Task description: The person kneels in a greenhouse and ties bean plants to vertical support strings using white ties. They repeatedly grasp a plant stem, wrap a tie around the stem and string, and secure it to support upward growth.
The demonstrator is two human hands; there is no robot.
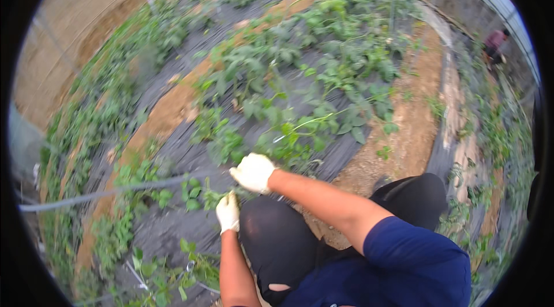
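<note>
My left hand (pixel 228 212), in a whitish glove, is at the leafy tip of a green vine (pixel 212 198), its fingers drawn together; whether the stem is between them is not clear. Above and to the right of it, my right hand (pixel 253 173), gloved alike, hovers over black mulch film (pixel 190 134) near a clump of leafy plants (pixel 229 144). What its fingers hold, if anything, is too blurred to tell. My bent knee in dark trousers lies just beside both hands.
Rows of vines (pixel 130 64) on black film alternate with bare soil paths (pixel 173 103). A pale pole (pixel 104 194) slants in from the left, and upright poles stand farther off. Another person (pixel 494 47) crouches at the far right by a wall.
</note>
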